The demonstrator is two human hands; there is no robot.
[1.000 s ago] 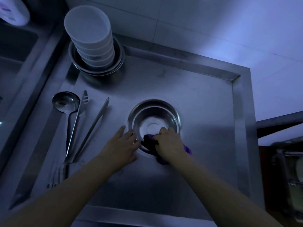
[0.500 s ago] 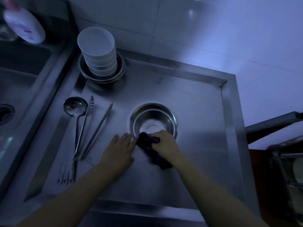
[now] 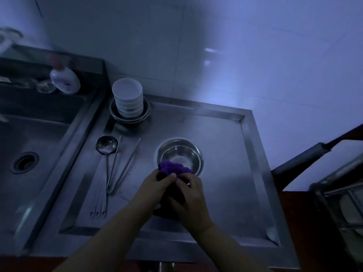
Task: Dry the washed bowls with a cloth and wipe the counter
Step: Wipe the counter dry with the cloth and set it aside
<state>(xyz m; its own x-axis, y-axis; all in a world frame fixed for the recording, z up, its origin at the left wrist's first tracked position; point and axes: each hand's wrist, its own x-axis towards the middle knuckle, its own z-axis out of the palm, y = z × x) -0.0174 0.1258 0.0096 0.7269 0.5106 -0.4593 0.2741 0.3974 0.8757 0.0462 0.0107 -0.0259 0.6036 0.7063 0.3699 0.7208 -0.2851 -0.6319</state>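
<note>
A steel bowl [image 3: 181,152] sits upright in the middle of the steel counter [image 3: 225,146]. Just in front of it I hold a purple cloth [image 3: 172,167] bunched between both hands. My left hand [image 3: 157,184] pinches its left part. My right hand [image 3: 189,195] grips its lower right part. The cloth's top overlaps the bowl's near rim; its dark lower part hangs between my palms. A stack of white bowls [image 3: 128,100] stands on several steel bowls [image 3: 117,115] at the counter's back left.
A ladle [image 3: 106,147], tongs [image 3: 122,167] and other long utensils lie left of the bowl. A sink [image 3: 33,146] with a drain lies farther left, a white bottle [image 3: 65,80] behind it. A wire rack [image 3: 337,197] stands at the right. A tiled wall runs behind.
My left hand left the counter beside the bowl and took hold of the cloth. Both hands pulled back from the bowl's rim and bunched the cloth. The view tilted up.
</note>
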